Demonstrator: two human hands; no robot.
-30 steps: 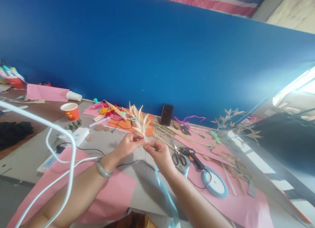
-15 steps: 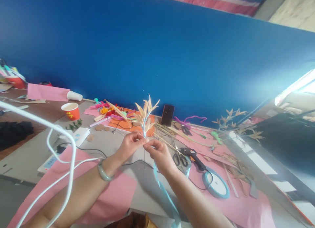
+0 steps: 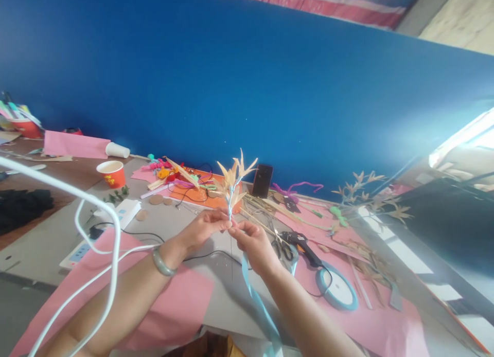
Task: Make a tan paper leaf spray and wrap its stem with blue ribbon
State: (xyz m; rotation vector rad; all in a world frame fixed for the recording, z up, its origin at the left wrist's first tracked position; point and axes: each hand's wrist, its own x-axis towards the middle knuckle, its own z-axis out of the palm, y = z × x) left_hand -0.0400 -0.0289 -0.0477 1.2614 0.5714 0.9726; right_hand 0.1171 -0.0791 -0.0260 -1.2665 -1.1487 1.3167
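Over the middle of the table, a spray of pale straw-coloured flowers (image 3: 233,179) stands upright on a thin wire stem, its upper part wrapped in light blue tape. My left hand (image 3: 204,228), with a bangle at the wrist, pinches the stem just below the lowest petals. Close beside it, the fingertips of my right hand (image 3: 250,239) are pressed together on a light blue ribbon-like tape (image 3: 258,298), which meets the stem there and trails down past my forearm. Bare wire shows below both hands.
A glue gun (image 3: 306,248), scissors (image 3: 283,246) and a tape roll (image 3: 338,289) lie at the right on pink paper. A phone (image 3: 263,180) leans against the blue wall. A paper cup (image 3: 111,174), power strip (image 3: 83,251) and white cable (image 3: 114,259) are at the left.
The flower spray has turned on its stem, and its petals now face differently. Both hands have shifted slightly right and down, still pinching.
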